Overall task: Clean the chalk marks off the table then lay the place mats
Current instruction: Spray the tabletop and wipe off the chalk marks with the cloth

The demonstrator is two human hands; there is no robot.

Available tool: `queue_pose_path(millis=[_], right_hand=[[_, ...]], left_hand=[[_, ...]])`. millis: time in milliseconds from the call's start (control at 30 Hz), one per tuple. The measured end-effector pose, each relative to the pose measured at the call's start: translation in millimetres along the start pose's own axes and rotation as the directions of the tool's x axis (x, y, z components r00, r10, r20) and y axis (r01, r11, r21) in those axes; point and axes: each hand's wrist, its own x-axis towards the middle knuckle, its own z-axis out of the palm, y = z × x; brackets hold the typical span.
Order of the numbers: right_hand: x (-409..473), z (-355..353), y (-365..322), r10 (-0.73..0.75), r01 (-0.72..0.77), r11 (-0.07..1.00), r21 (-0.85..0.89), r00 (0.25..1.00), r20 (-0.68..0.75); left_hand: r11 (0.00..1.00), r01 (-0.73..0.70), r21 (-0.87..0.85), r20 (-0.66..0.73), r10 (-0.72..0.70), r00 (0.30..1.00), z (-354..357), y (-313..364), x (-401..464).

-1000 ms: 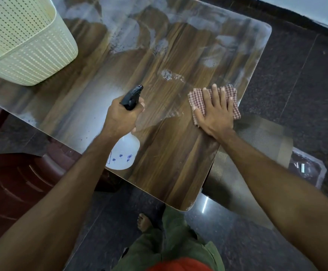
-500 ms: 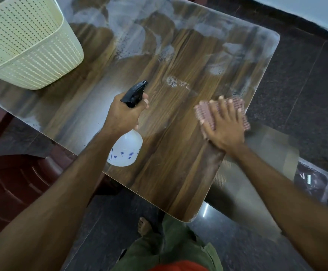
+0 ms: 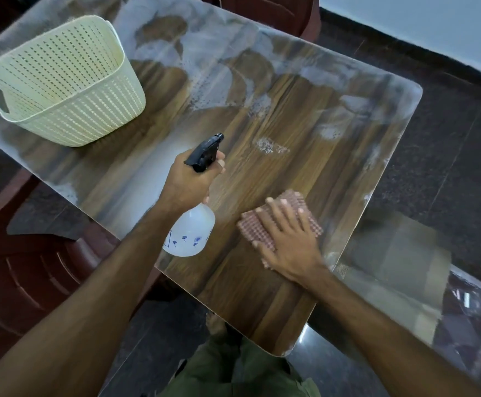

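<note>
A wood-grain table carries white chalk smears across its far half and along its edges. My left hand grips a translucent spray bottle by its black trigger head, nozzle pointing away over the table. My right hand lies flat with spread fingers on a red-checked cloth, pressing it to the near right part of the tabletop. The cloth looks blurred. No place mats are in view.
A cream perforated plastic basket stands on the table's far left corner. Dark red plastic chairs sit at the left and beyond the far edge. A clear plastic-covered bundle lies on the dark floor to the right.
My right hand has slid the cloth toward me and leftward, from near the right edge to the near middle of the table. The left hand keeps the spray bottle in the same place.
</note>
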Motion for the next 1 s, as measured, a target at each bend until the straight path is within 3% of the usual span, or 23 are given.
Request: queue_pose_path(millis=[167, 267, 333, 433, 533, 633, 733, 867, 933, 1000], right_hand=[[50.1, -32.5, 83.1, 0.366, -0.364, 0.931, 0.041, 0.924, -0.108], [107.6, -50.2, 93.2, 0.482, -0.471, 0.876, 0.104, 0.864, -0.148], [140.1, -53.4, 73.1, 0.455, -0.446, 0.891, 0.091, 0.878, -0.152], [163.6, -45.2, 20.0, 0.258, -0.256, 0.966, 0.036, 0.959, -0.112], [144.4, -28.0, -27.4, 0.047, -0.045, 0.999, 0.027, 0.995, -0.093], [100.8, -15.5, -28.9, -0.020, 0.021, 1.000, 0.011, 0.996, -0.089], [93.0, -24.8, 23.1, 0.122, -0.128, 0.991, -0.030, 0.983, -0.137], [156.9, -57.5, 96.4, 0.477, -0.470, 0.879, 0.078, 0.865, -0.155], [197.7, -67.3, 95.4, 0.546, -0.532, 0.838, 0.124, 0.820, -0.171], [229.7, -68.6, 69.1, 0.512, -0.500, 0.859, 0.111, 0.838, -0.188]], left_hand=[[1.000, -0.009, -0.010, -0.004, 0.009, 1.000, -9.5, -3.5, 10.5], [1.000, -0.006, -0.009, 0.001, 0.006, 1.000, -13.3, -6.9, 19.3], [1.000, -0.011, -0.023, 0.007, 0.011, 1.000, -15.8, -7.4, 28.7], [1.000, -0.011, -0.013, 0.020, 0.011, 1.000, -20.2, -4.4, 46.1], [1.000, -0.007, -0.016, 0.052, 0.008, 0.999, -24.1, 0.8, 67.4], [1.000, -0.018, -0.023, 0.056, 0.020, 0.998, -28.5, 2.9, 88.4], [1.000, -0.029, -0.012, 0.068, 0.029, 0.997, -33.8, 5.1, 106.6], [0.999, -0.035, -0.011, 0.088, 0.036, 0.995, -37.1, 6.5, 124.9], [0.999, -0.027, -0.017, 0.091, 0.028, 0.995, -38.4, 5.9, 131.6], [0.999, -0.028, -0.019, 0.098, 0.030, 0.995, -40.4, 6.0, 139.0]])
